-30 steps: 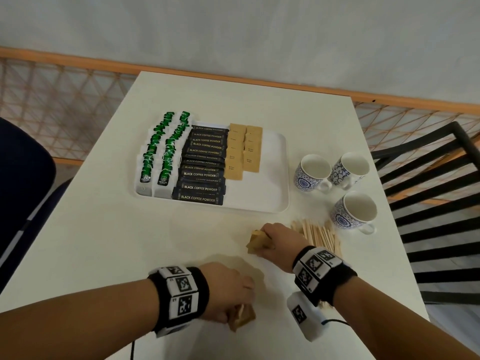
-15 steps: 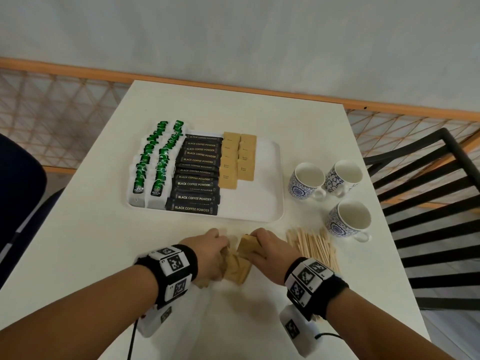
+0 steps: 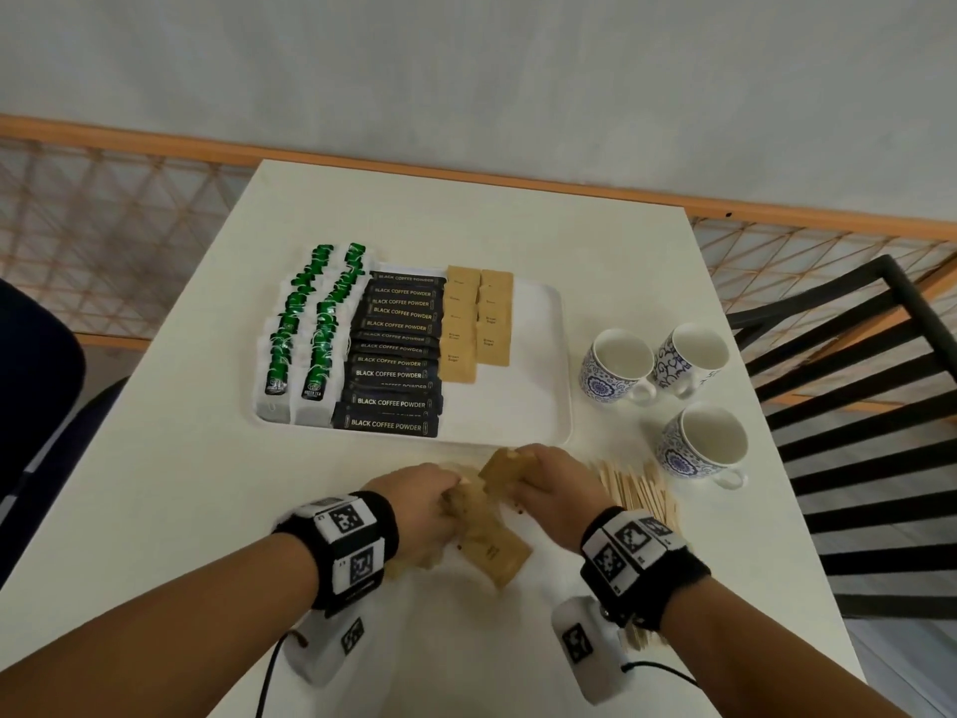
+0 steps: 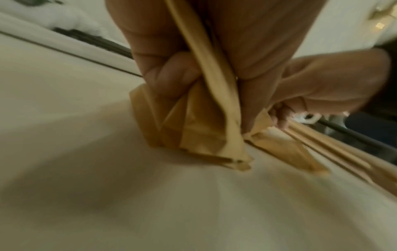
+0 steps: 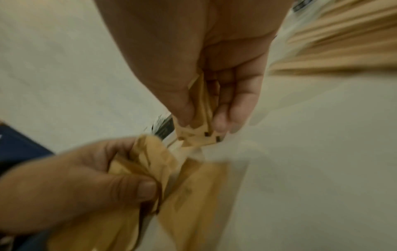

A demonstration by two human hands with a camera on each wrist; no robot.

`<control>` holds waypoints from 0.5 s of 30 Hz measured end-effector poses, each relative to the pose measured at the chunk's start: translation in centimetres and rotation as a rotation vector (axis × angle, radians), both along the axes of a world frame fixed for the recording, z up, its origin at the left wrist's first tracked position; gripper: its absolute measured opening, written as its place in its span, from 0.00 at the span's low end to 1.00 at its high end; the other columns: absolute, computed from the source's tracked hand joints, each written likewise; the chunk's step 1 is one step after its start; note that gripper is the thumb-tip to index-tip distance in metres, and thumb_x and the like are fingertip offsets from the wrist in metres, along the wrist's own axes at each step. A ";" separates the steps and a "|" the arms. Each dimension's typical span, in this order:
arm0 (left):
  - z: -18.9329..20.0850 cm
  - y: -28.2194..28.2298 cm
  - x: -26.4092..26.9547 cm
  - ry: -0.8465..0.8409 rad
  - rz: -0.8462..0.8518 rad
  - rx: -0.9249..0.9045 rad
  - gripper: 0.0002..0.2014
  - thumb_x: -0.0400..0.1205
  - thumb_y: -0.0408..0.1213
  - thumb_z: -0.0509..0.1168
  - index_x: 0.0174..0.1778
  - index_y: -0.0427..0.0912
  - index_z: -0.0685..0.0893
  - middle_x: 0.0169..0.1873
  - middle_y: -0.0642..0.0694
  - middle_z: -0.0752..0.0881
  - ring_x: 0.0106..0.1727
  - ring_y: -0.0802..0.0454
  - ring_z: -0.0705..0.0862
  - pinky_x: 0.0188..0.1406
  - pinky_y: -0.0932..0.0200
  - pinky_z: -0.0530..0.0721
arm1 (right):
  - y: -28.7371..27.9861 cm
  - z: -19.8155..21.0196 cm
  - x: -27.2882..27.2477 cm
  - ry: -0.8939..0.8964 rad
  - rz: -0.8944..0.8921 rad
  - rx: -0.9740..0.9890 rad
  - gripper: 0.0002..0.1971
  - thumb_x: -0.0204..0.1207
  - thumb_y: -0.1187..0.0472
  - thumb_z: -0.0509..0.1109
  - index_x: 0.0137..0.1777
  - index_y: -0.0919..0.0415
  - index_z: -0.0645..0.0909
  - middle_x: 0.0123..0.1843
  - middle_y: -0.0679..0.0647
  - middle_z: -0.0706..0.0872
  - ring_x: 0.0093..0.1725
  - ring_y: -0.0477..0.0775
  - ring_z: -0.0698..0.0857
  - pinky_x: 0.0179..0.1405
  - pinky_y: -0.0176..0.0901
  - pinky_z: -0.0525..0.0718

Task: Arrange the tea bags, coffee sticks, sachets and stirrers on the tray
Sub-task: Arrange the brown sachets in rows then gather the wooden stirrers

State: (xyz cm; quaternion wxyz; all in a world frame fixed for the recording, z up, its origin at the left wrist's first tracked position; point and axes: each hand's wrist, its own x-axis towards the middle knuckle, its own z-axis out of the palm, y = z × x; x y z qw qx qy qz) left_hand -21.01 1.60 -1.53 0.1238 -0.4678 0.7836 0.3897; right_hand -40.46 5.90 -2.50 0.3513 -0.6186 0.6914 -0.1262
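Head view shows my two hands close together on the white table [image 3: 171, 458], just in front of the white tray [image 3: 538, 406]. My left hand [image 3: 422, 505] is curled tight around a bunch of brown sachets [image 3: 492, 549]. Some of them stick out below my fist toward me. My right hand [image 3: 556, 484] pinches a few more brown sachets between thumb and fingers, and they poke up near the tray's front edge. The two bunches touch each other between my hands.

Left wrist view shows my fingers [image 4: 171, 74] wrapped around the crumpled brown paper packs, with their corners pressing down on the table. Right wrist view shows my thumb and fingers [image 5: 232, 108] squeezed on the little packs. This view is blurry.

On the tray, the green tea bags [image 3: 310, 323] lie in two rows on the left side. Black coffee sticks [image 3: 396, 355] lie stacked in a row next to them. Two short rows of brown sachets on the tray [image 3: 479, 323] come next. The right part of the tray is bare.

Wooden stirrers [image 3: 639, 492] lie in a pile on the table, just beside my right hand. Three blue and white cups [image 3: 673, 386] stand to the right of the tray.
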 end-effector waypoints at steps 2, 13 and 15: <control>-0.7 -0.6 0.9 0.131 0.177 0.059 0.07 0.74 0.47 0.73 0.44 0.56 0.81 0.48 0.56 0.86 0.52 0.53 0.85 0.57 0.55 0.82 | 0.1 0.2 -0.3 -0.139 -0.133 0.000 0.03 0.73 0.57 0.70 0.44 0.53 0.81 0.36 0.45 0.85 0.37 0.48 0.83 0.42 0.47 0.84; -0.1 -1.3 -0.5 0.548 0.605 0.264 0.25 0.69 0.40 0.79 0.56 0.49 0.73 0.50 0.50 0.86 0.51 0.56 0.86 0.47 0.60 0.84 | -0.6 1.9 4.1 -0.619 -0.190 0.140 0.12 0.78 0.60 0.52 0.47 0.60 0.77 0.34 0.49 0.78 0.32 0.48 0.76 0.29 0.38 0.74; -0.1 -1.5 -0.6 0.570 0.657 0.228 0.27 0.69 0.37 0.79 0.58 0.48 0.73 0.49 0.49 0.86 0.49 0.56 0.85 0.44 0.61 0.84 | -0.5 2.8 3.8 -0.561 -0.074 0.069 0.15 0.72 0.56 0.50 0.45 0.63 0.75 0.32 0.46 0.76 0.30 0.40 0.74 0.29 0.33 0.73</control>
